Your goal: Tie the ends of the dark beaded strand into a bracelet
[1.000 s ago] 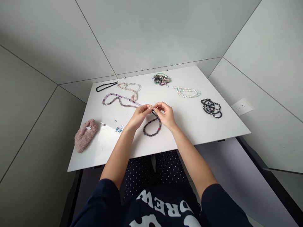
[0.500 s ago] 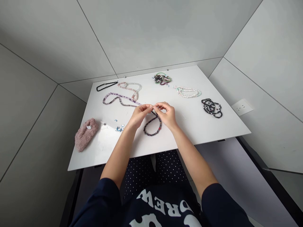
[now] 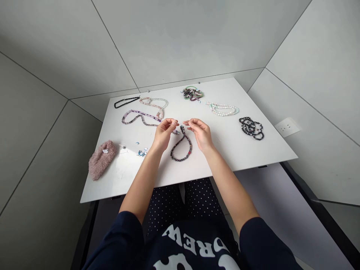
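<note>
A dark beaded strand (image 3: 180,160) with one red bead lies in a loop on the white table, its ends meeting between my hands. To the left of those ends, my left hand (image 3: 165,132) pinches thumb against fingers. My right hand (image 3: 200,134) makes a similar pinch on the other side. A thin, pale thread seems to run from the fingertips, too fine to make out clearly. Partly behind my left hand, a purple and grey beaded strand (image 3: 135,119) stretches to the left.
On the white table (image 3: 219,161) are a fuzzy pink pouch (image 3: 101,160), small blue pieces (image 3: 142,153), a black strand (image 3: 126,102), a pink and clear strand (image 3: 152,103), a mixed pile (image 3: 192,93), a pale strand (image 3: 223,110) and black strands (image 3: 251,128).
My hands have moved apart and slightly up from where their fingertips met. The upper ends of the dark strand now show between them.
</note>
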Available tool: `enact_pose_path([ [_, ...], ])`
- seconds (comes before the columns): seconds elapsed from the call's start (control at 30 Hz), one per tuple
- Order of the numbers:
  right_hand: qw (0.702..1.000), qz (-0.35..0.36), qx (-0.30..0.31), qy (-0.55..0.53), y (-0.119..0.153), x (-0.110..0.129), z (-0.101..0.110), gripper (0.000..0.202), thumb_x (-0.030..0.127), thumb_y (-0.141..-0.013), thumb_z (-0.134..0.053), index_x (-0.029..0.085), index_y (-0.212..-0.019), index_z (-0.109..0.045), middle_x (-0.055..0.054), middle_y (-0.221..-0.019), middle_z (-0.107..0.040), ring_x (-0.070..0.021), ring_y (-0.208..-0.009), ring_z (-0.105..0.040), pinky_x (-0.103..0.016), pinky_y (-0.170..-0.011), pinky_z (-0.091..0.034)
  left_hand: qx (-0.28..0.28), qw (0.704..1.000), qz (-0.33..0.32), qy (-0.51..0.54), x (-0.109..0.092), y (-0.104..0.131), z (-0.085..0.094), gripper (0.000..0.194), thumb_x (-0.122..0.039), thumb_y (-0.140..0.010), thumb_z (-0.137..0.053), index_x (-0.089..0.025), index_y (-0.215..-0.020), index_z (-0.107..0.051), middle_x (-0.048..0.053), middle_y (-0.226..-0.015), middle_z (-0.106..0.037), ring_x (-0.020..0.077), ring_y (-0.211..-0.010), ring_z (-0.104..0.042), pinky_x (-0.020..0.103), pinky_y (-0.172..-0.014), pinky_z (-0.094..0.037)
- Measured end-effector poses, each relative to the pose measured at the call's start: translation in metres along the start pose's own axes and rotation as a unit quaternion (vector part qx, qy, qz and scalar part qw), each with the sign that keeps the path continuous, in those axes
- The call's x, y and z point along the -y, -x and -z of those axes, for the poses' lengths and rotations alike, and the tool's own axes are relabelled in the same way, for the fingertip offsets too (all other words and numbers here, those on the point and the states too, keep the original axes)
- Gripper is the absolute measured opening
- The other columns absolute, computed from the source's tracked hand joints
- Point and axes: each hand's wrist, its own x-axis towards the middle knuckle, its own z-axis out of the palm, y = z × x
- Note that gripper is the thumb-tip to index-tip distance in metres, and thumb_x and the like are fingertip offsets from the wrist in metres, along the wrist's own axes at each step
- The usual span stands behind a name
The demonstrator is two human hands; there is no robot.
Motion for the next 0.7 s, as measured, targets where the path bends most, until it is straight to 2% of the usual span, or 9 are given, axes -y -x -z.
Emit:
enact_pose_path([
  [0.1,0.998,-0.017,0.007,-0.064,-0.001,0.001,0.001,0.013,0.035,-0.08,-0.072,0.025,-0.081,-0.063,-0.001,-0.094,-0.076,-0.0186,-0.102,-0.068,-0.035,-0.096,-0.048,0.01,0.997,0.012,0.078,-0.002,0.0,-0.001,0.03,-0.038,-0.076,-0.082,-0.019,-0.082,-0.061,0.003,-0.103,-0.069,0.0133,-0.096,-0.068,0.03,-0.098,-0.048],
  [0.17,0.994,-0.025,0.008,-0.107,-0.002,0.001,0.001,0.017,0.034,-0.078,-0.076,0.025,-0.08,-0.063,0.0,-0.088,-0.075,-0.018,-0.098,-0.07,-0.036,-0.098,-0.048,0.014,0.993,0.016,0.113,-0.003,0.0,-0.001,0.028,-0.034,-0.079,-0.081,-0.019,-0.082,-0.057,0.003,-0.101,-0.07,0.0133,-0.098,-0.069,0.031,-0.102,-0.047],
  [0.3,0.984,-0.046,0.013,-0.173,-0.003,0.001,0.001,0.024,0.034,-0.072,-0.083,0.025,-0.08,-0.063,0.003,-0.077,-0.068,-0.018,-0.093,-0.072,-0.037,-0.102,-0.051,0.014,0.989,0.024,0.148,-0.006,0.0,-0.003,0.025,-0.029,-0.083,-0.078,-0.019,-0.082,-0.055,-0.001,-0.085,-0.067,0.0107,-0.086,-0.07,0.031,-0.102,-0.05],
  [0.43,0.981,-0.051,0.012,-0.187,-0.003,0.001,0.001,0.027,0.036,-0.071,-0.085,0.025,-0.08,-0.062,0.006,-0.072,-0.06,-0.015,-0.081,-0.071,-0.035,-0.094,-0.055,0.027,0.986,-0.005,0.162,-0.006,0.001,-0.008,0.023,-0.028,-0.086,-0.075,-0.019,-0.081,-0.054,-0.005,-0.073,-0.06,0.0062,-0.07,-0.064,0.033,-0.103,-0.052],
  [0.53,0.982,-0.05,0.004,-0.182,-0.003,0.0,0.002,0.027,0.036,-0.072,-0.084,0.025,-0.079,-0.061,0.006,-0.071,-0.058,-0.0112,-0.072,-0.065,-0.031,-0.083,-0.057,0.025,0.988,-0.009,0.153,-0.007,0.003,-0.01,0.023,-0.029,-0.087,-0.074,-0.019,-0.082,-0.054,-0.006,-0.072,-0.057,0.0042,-0.064,-0.058,0.032,-0.098,-0.055],
  [0.7,0.989,-0.036,-0.027,-0.144,-0.005,-0.001,0.004,0.028,0.038,-0.073,-0.083,0.025,-0.082,-0.06,0.007,-0.069,-0.055,-0.0089,-0.066,-0.057,-0.026,-0.07,-0.052,0.011,0.993,0.008,0.117,-0.007,0.004,-0.011,0.025,-0.032,-0.086,-0.074,-0.02,-0.082,-0.052,-0.006,-0.07,-0.053,0.0041,-0.059,-0.052,0.024,-0.078,-0.058],
])
